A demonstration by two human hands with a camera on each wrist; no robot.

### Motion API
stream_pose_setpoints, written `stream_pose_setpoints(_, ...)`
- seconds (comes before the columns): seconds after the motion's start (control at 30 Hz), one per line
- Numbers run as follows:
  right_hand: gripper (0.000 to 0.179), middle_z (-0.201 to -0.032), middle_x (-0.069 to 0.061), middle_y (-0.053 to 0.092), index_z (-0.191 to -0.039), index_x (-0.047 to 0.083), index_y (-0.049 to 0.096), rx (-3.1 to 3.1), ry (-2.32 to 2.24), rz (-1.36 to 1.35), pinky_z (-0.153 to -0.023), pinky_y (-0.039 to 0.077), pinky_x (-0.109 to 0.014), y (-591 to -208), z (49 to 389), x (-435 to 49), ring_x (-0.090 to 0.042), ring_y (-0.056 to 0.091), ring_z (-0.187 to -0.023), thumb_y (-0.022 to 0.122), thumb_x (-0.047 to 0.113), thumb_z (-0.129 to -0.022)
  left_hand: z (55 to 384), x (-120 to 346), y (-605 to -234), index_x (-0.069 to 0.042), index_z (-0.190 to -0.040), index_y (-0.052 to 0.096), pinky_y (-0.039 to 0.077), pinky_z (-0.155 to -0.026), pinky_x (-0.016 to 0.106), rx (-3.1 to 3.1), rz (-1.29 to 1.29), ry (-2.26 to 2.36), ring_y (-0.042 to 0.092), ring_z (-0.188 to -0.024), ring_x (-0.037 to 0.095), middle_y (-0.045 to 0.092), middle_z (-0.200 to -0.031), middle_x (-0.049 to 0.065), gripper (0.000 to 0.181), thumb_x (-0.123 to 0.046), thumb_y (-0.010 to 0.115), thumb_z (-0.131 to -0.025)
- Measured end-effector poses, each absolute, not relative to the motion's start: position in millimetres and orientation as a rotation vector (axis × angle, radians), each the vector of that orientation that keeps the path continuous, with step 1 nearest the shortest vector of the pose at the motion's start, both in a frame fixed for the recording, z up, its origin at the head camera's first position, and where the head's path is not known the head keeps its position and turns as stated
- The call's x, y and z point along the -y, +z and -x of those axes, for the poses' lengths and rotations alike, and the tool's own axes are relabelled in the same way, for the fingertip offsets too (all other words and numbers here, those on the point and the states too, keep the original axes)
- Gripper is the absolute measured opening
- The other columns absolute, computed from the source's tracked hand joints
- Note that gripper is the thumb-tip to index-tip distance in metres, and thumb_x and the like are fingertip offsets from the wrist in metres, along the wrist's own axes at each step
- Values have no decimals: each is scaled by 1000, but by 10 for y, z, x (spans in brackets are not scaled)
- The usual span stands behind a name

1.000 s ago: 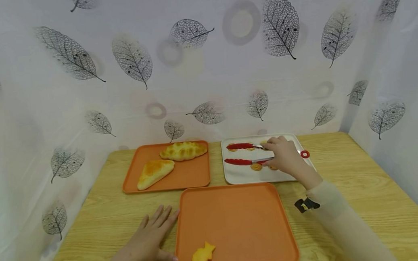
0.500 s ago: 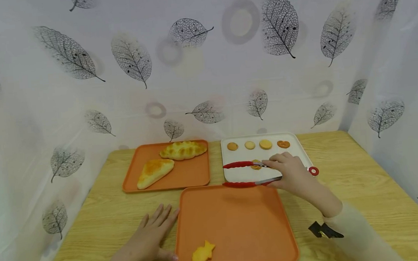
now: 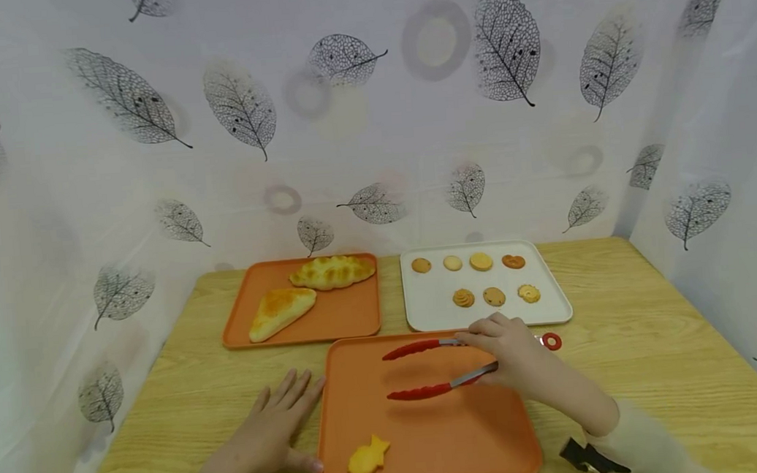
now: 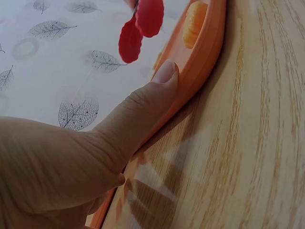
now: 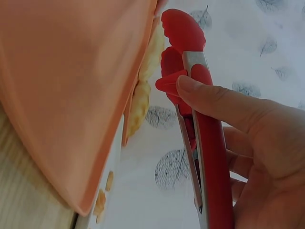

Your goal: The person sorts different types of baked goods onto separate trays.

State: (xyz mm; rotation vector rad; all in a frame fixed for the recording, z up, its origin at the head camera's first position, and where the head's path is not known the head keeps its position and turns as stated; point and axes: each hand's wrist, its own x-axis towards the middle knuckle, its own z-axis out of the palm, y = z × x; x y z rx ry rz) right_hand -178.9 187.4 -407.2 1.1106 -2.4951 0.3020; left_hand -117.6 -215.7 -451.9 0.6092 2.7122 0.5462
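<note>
My right hand (image 3: pixel 515 355) grips red-handled metal tongs (image 3: pixel 422 392) above the near orange tray (image 3: pixel 446 444). The arms of the tongs stand apart, and nothing is between their red tips. In the right wrist view, the thumb lies along a red side piece of the tongs (image 5: pixel 209 157), with the other fingers behind. My left hand (image 3: pixel 261 439) lies at the tray's left side with its fingers straight; in the left wrist view the thumb (image 4: pixel 143 102) touches the rim. A yellow fish-shaped cookie (image 3: pixel 368 459) lies in the tray's near left corner.
Behind, a white tray (image 3: pixel 423 314) holds several small cookies in two rows. Left of it, another orange tray (image 3: pixel 351 315) bears a triangular bread (image 3: pixel 281 313) and a ridged loaf (image 3: pixel 332 273). A leaf-patterned curtain (image 3: pixel 371 134) encloses the wooden table (image 3: pixel 635 321).
My right hand has brought the tongs from over the white tray toward me, above the near orange tray, uncovering the cookies. My left hand has stayed in place.
</note>
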Motion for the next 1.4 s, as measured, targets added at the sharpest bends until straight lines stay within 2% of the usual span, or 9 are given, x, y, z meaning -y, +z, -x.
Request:
stream_pose_setpoints(0.23, 64, -100, 4, 65, -112, 16, 72, 2504, 281, -1248, -70, 47, -33, -4132, 1670, -1757, -16, 53, -90, 94, 35, -55, 1171, 2150, -4506, -18, -157, 17, 9, -109, 77, -2706, -610, 558, 5, -151, 43, 12, -163, 18, 120, -74, 64, -63)
stream_pose_setpoints(0.43, 63, -103, 6, 64, -115, 17, 72, 2548, 309, -1323, -80, 48, -40, -4149, 1574, -1681, -17, 55, -98, 92, 35, -58, 1174, 2148, -4509, -18, -157, 18, 9, -109, 77, -2709, -603, 554, 5, -151, 42, 13, -163, 17, 120, -75, 65, -62)
stream_pose_setpoints(0.57, 61, -100, 8, 64, -112, 16, 73, 2493, 340, -1385, -84, 47, -38, -4185, 1553, -1640, -14, 55, -96, 93, 35, -57, 1179, 2147, -4511, -18, -157, 18, 9, -110, 76, -2711, -600, 551, 5, -151, 42, 13, -163, 17, 120, -75, 65, -62)
stream_pose_setpoints(0.83, 57, -101, 7, 64, -112, 16, 72, 2521, 330, -1428, -81, 44, -34, -4190, 1518, -1571, -13, 54, -96, 92, 25, -59, 1185, 2145, -4515, -18, -157, 17, 8, -110, 76, -2707, -598, 551, 4, -151, 42, 12, -163, 17, 120, -75, 65, -62)
stream_pose_setpoints(1.4, 49, -103, 9, 65, -113, 21, 72, 2620, 328, -1483, -77, 42, -28, -4184, 1529, -1452, -11, 54, -97, 88, 27, -68, 1180, 2154, -4527, -19, -157, 18, 9, -110, 76, -2716, -601, 553, 4, -151, 41, 13, -163, 16, 121, -76, 64, -62)
